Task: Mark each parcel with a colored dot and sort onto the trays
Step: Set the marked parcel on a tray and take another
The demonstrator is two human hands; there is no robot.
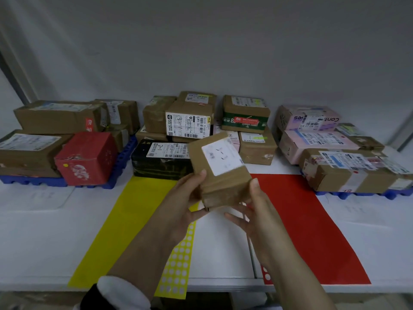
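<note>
Both hands hold a small brown cardboard parcel with a white label on top, lifted above the table's middle. My left hand grips its left side, thumb on the top edge. My right hand supports its right side and underside. Below lie a yellow dot-sticker sheet, with most dots peeled, and a red dot sheet partly hidden by my right forearm. A blue tray on the left carries marked parcels, among them a red box with a yellow dot. Another blue tray stands on the right.
A pile of unsorted parcels stands at the back centre, with a black box in front. A yellow paper strip and a red paper strip lie on the white table. A grey wall rises behind.
</note>
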